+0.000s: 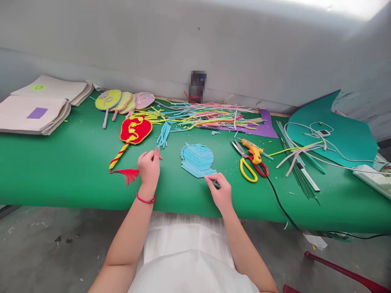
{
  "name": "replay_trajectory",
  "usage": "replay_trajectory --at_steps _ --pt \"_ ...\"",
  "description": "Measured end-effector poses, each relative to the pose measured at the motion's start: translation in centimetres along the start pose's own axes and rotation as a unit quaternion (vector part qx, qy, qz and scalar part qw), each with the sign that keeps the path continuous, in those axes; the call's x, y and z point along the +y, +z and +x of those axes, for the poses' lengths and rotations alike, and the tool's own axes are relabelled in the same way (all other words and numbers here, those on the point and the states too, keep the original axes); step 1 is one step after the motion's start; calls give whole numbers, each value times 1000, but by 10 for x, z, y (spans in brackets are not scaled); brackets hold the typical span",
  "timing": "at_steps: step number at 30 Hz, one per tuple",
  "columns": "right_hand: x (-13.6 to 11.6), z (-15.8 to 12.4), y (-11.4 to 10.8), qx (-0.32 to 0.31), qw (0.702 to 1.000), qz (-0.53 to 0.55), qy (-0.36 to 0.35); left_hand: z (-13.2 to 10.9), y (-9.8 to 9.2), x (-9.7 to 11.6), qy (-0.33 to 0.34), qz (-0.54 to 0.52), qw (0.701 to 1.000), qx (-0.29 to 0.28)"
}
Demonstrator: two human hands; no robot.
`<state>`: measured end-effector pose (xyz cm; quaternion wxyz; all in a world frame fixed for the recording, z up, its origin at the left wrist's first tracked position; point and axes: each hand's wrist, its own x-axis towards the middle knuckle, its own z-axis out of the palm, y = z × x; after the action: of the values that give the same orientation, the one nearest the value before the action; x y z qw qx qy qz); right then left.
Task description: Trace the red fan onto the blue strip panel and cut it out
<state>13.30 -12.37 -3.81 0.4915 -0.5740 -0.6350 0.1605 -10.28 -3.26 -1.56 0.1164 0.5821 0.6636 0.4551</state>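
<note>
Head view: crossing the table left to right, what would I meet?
Cream stacks → red fan → blue bundle → blue piece → scissors → teal sheet.

A pale grey wall (122, 40) spans the far side, with bright light (369, 7) glaring at its upper right. Along it stretches a green-topped table (76, 175). Below, the grey floor (36, 260) carries small scraps (58, 239) on the left; dark red furniture (345, 269) shows partly at near right.
</note>
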Motion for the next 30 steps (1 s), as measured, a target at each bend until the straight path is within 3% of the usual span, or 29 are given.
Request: replay_trajectory --at_steps 3,6,13,20,25,30 --pt "1 0 0 -2 1000 1 6 5 -3 -6 -15 18 999 48" --pt "1 1 -1 -7 1000 -1 5 1 0 -3 5 45 998 50" --pt "0 -3 6 -37 993 -93 -65 -18 15 15 175 19 977 -118" --pt "1 -7 9 -65 972 -197 -106 -43 12 15 281 31 933 -222" --pt "2 -8 9 -76 971 -204 -102 -66 7 15 360 79 893 -259" --pt "4 -8 9 -80 975 -186 -87 -72 4 14 432 59 854 -285"
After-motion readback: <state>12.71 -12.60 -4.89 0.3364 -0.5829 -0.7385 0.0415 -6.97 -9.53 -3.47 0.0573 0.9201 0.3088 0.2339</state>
